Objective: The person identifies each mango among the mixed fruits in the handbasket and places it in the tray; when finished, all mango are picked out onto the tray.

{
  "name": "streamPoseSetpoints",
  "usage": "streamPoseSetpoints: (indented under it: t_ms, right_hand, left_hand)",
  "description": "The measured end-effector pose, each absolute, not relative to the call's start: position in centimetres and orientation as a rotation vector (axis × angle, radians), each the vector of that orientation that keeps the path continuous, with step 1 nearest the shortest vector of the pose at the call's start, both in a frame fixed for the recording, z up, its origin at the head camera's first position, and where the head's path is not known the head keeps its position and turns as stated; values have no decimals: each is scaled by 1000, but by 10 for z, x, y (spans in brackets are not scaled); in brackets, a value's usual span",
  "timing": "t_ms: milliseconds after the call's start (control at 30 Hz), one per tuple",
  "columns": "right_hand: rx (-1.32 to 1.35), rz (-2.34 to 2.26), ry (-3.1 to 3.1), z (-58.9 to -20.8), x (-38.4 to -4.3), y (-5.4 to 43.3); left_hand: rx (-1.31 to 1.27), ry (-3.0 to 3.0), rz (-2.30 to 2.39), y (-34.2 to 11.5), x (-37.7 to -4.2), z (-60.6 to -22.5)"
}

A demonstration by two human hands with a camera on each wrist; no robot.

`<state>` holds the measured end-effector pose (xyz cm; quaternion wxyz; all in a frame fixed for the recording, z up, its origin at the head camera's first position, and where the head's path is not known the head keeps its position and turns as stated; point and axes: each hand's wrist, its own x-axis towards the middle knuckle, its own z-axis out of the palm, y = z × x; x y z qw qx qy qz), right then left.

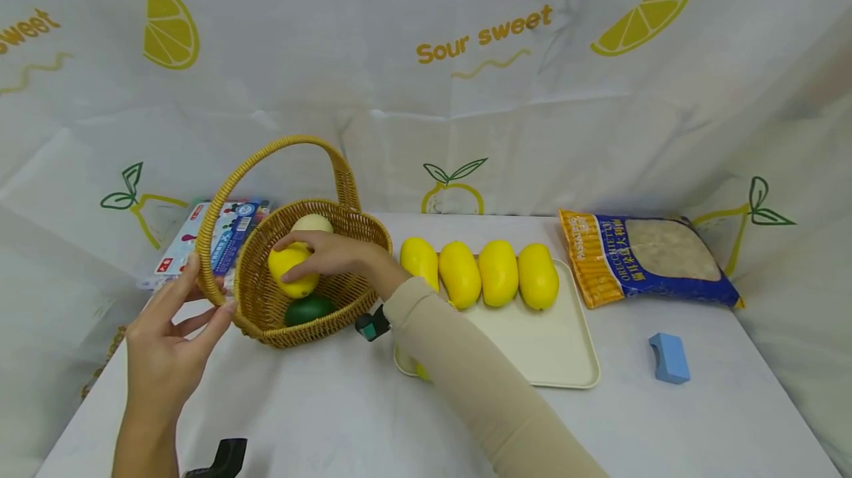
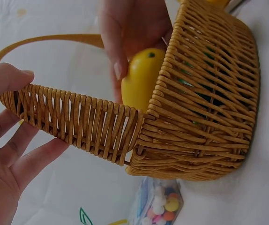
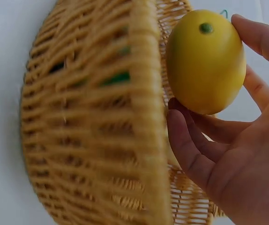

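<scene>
A wicker basket (image 1: 269,336) stands on the table at the left. My left hand (image 1: 166,341) grips the basket's handle (image 2: 85,119) low on its left side, thumb on one edge and fingers on the other. Inside the basket's opening, my right hand (image 1: 336,254) holds a yellow mango (image 3: 207,61) with a green stem end between thumb and fingers. A dark green fruit (image 1: 309,310) lies in the basket below the mango. Behind the mango is a pale round fruit (image 1: 313,223), partly covered by the right hand.
Several yellow mangoes (image 1: 499,273) lie in a row on a cream tray (image 1: 546,359); my right sleeve hides the tray's left part. A blue and orange pasta bag (image 1: 652,260) and a blue block (image 1: 671,358) are at the right. Colourful packs (image 1: 189,241) lie behind the basket.
</scene>
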<state>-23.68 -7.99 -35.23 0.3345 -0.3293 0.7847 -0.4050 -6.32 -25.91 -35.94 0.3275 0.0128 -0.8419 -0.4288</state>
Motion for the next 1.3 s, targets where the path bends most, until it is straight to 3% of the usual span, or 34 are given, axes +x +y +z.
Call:
streamPoseSetpoints:
  t_ms: [500,1300]
  right_hand:
    - [-884,-1095,2062,-349,-255,-41]
    - [-884,-1178,2151,-322,-244,67]
  left_hand:
    - [32,-2202,-1135,-260,-63,-359]
    - [-47,-2163,-1147,-263,-63,-362]
